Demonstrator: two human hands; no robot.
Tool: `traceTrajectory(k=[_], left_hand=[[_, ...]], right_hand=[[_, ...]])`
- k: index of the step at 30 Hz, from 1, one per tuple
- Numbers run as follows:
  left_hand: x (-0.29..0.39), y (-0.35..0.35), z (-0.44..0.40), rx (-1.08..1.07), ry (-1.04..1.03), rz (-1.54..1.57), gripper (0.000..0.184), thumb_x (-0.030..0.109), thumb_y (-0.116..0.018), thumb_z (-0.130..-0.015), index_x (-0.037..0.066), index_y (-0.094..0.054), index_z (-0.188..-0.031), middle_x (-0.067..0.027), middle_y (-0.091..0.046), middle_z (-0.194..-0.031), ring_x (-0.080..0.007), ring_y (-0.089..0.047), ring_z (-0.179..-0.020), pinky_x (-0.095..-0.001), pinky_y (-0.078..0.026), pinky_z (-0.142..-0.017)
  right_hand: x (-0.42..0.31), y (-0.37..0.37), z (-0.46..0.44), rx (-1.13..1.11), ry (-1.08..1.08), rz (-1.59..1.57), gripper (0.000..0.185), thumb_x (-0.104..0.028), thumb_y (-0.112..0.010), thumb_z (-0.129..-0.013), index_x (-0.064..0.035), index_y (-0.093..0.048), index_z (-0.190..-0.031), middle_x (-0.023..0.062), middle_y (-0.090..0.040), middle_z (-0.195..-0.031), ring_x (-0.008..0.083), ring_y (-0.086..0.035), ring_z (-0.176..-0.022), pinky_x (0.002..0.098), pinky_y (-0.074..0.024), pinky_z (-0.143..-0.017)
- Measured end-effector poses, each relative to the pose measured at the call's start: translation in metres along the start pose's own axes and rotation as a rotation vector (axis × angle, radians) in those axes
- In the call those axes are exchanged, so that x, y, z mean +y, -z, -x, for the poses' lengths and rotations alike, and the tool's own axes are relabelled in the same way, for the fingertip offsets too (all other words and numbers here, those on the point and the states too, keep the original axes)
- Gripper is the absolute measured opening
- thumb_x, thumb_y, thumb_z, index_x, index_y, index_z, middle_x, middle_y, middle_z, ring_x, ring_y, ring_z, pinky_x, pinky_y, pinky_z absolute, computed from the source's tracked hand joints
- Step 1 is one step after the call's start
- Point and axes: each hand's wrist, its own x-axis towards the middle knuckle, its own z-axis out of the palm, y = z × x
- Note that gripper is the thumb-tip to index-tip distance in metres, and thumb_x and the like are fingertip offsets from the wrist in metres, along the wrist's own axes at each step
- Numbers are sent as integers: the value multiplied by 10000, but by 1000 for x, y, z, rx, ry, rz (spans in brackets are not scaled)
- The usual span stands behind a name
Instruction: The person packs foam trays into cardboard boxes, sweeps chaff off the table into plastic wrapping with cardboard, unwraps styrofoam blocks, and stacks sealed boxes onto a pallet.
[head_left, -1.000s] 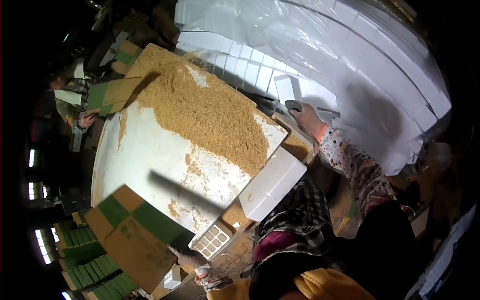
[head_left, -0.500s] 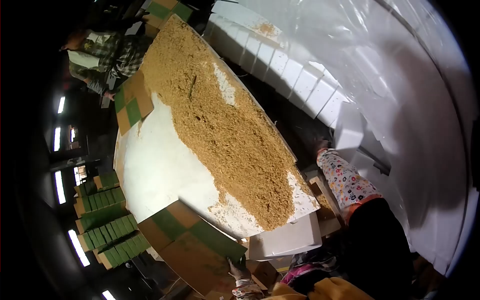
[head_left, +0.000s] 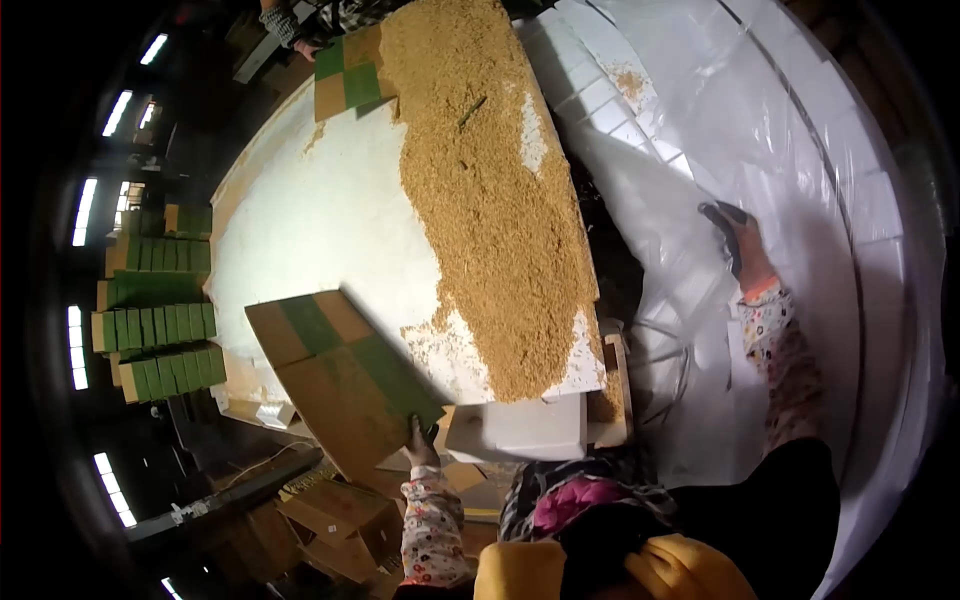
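My left hand (head_left: 422,446) grips the lower right edge of a flat cardboard piece (head_left: 335,385) with green patches. The cardboard is tilted over the near left of a white tabletop (head_left: 310,220). A long heap of sawdust-like, light brown material (head_left: 500,240) covers the right part of that tabletop. My right hand (head_left: 738,245), in a dark-fingered glove, is at the clear plastic sheeting (head_left: 690,300) on the right. Its fingers look apart and slightly bent, with nothing visible in them. Whether they touch the sheeting I cannot tell.
White foam boxes (head_left: 610,110) lie under the sheeting. A white box (head_left: 530,428) sits below the table's near edge. Green and brown cartons (head_left: 165,320) are stacked left. At the far end, another person's hand (head_left: 306,48) is at a second green-patched cardboard (head_left: 347,75).
My view has turned right. My right hand has moved from beside the white foam blocks to over the plastic sheeting. My left hand still holds the cardboard.
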Motion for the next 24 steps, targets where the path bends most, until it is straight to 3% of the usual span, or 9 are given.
traceTrajectory(k=[3, 6, 8, 9, 11, 16, 17, 20, 24], left_hand=[[8, -39, -5, -25, 84, -3, 318, 187, -573, -866, 35, -519, -1140, -66, -551, -1085, -195, -570, -922, -340, -506, -744], [13, -65, -6, -81, 138, -42, 277, 162, -545, -881, 30, -530, -1124, -56, -557, -1076, -199, -556, -978, -329, -515, -762], [-26, -72, -33, -202, 164, 45, 262, 113, -505, -895, 12, -526, -1135, -64, -573, -1071, -206, -556, -999, -326, -507, -809], [-46, -78, -43, -371, -144, -241, 267, 88, -486, -897, -7, -517, -1145, -79, -562, -1104, -205, -547, -1017, -329, -494, -840], [-38, -124, -30, -514, -335, -413, 293, 90, -497, -886, -36, -511, -1151, -115, -550, -1146, -207, -536, -1037, -332, -460, -887], [-15, -246, 26, -370, -182, -261, 441, 280, -653, -793, -37, -565, -1088, -168, -577, -1107, -252, -535, -1031, -330, -401, -888], [-1, -258, 46, -346, -203, -475, 404, 207, -654, -808, -59, -549, -1094, -111, -577, -1103, -191, -547, -969, -292, -416, -867], [-14, -270, 64, -491, -4, -392, 398, 259, -607, -837, -23, -552, -1113, -123, -563, -1153, -240, -523, -1039, -309, -385, -911], [-40, -270, 96, -742, -530, -709, 261, 216, -501, -893, 44, -592, -1067, -159, -565, -1103, -284, -524, -1017, -346, -390, -900]], right_hand=[[-14, 9, 11, 2, 77, -81, 276, -212, -473, -872, -74, -624, -1056, -66, -454, -642, -1, -366, -491, 153, -277, -420], [-27, -8, 19, 134, 22, -177, 229, -189, -536, -839, -48, -658, -973, -60, -438, -606, 30, -349, -433, 181, -263, -396], [-21, -10, 15, 115, 150, -69, 244, -205, -534, -833, -52, -659, -977, -72, -424, -608, 21, -346, -455, 174, -267, -410], [-30, -13, 22, 95, 127, -73, 249, -209, -528, -836, -51, -658, -977, -72, -430, -618, 19, -347, -461, 171, -267, -413], [-32, -14, 25, 83, 112, -99, 263, -218, -519, -841, -47, -653, -988, -72, -440, -639, 16, -349, -469, 166, -270, -417], [-20, -11, 19, 5, 213, -138, 297, -229, -495, -854, -39, -622, -1045, -68, -478, -716, 12, -362, -495, 153, -283, -434], [-20, -10, 20, -16, 227, -120, 300, -227, -484, -860, -42, -614, -1057, -67, -500, -760, 10, -371, -516, 150, -289, -444], [-29, -13, 28, -39, 188, -45, 299, -223, -450, -878, -61, -600, -1079, -68, -582, -920, 0, -411, -597, 142, -309, -483], [-35, -23, 30, 3, 157, -114, 275, -229, -492, -863, -63, -621, -1040, -70, -506, -762, 9, -394, -532, 154, -302, -456]])
